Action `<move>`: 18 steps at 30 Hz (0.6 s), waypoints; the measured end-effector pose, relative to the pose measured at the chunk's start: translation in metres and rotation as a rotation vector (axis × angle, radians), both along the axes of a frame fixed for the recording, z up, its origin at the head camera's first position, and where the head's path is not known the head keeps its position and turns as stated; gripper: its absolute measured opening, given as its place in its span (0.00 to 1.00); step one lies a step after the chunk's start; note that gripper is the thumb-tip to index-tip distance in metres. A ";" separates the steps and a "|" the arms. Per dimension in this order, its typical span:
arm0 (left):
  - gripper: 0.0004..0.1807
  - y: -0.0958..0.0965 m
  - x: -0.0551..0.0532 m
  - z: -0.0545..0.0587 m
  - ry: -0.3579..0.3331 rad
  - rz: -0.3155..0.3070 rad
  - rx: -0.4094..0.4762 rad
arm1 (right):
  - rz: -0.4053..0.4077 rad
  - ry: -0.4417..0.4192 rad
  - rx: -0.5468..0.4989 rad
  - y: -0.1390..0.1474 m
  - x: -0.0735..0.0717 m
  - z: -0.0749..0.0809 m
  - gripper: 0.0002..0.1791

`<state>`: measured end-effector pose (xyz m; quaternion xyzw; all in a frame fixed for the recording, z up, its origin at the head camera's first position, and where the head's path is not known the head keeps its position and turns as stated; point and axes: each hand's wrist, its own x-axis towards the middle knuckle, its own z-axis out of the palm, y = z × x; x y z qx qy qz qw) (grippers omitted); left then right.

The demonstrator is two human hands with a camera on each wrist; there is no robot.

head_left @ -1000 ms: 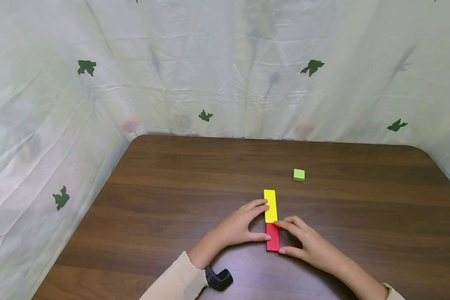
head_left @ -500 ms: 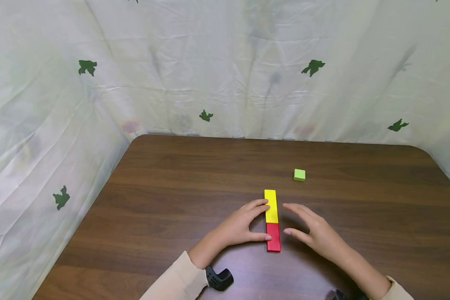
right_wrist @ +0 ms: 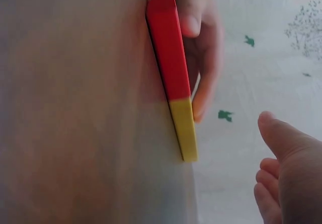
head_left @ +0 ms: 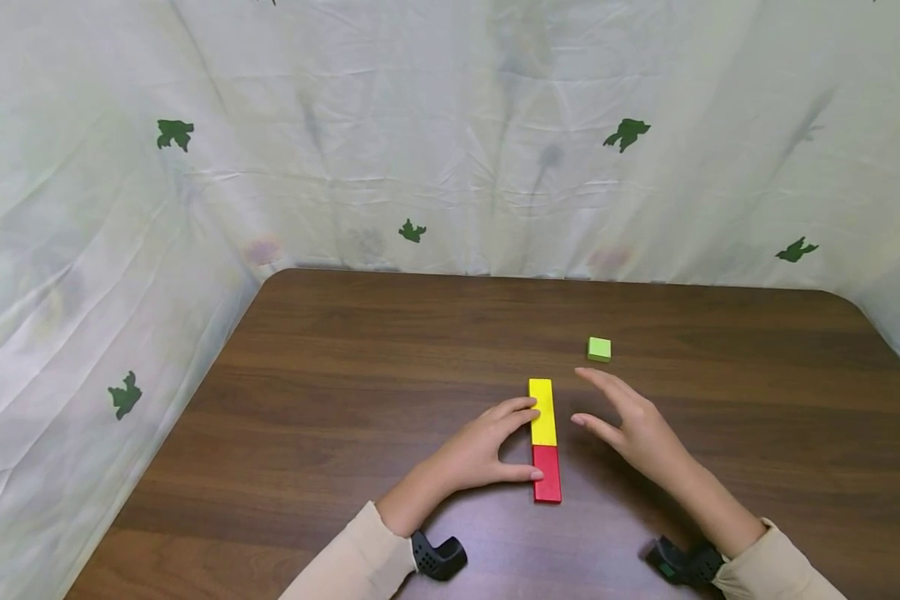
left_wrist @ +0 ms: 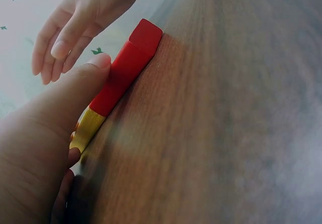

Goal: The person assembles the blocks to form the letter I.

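A yellow rectangular block [head_left: 542, 414] and a red rectangular block [head_left: 547, 477] lie end to end in a line on the table, the yellow one farther away. My left hand [head_left: 474, 447] rests along their left side, its thumb on the red block and its fingertips on the yellow one. My right hand [head_left: 640, 427] hovers right of the yellow block, thumb and fingers spread apart with nothing between them. Just beyond its fingertips sits a small light-green block [head_left: 599, 349]. In the right wrist view, the red block [right_wrist: 170, 53] and yellow block [right_wrist: 184, 128] meet flush.
The brown wooden table [head_left: 360, 350] has rounded far corners. Pale curtains [head_left: 450, 133] with green leaf shapes hang behind it and at its sides. A black wrist device [head_left: 439, 557] is on the left wrist, another black device [head_left: 682, 562] on the right.
My right hand has let go of the red block, drawn off to the right, then moved away from me toward the green block. The left hand and the blocks have stayed in place.
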<state>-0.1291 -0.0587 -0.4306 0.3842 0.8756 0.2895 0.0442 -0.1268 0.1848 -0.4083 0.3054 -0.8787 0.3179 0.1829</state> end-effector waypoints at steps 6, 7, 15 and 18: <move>0.39 0.000 0.000 0.000 0.008 0.001 0.001 | -0.017 0.044 -0.052 0.005 -0.016 -0.003 0.40; 0.39 0.000 0.000 -0.001 0.009 0.001 0.003 | -0.023 0.041 -0.058 0.005 -0.018 -0.003 0.40; 0.39 0.000 0.000 0.000 -0.004 0.000 0.006 | -0.133 -0.006 -0.091 0.012 -0.035 -0.007 0.37; 0.40 0.000 0.001 0.001 -0.014 0.003 0.004 | -0.153 -0.013 -0.094 0.015 -0.042 -0.009 0.37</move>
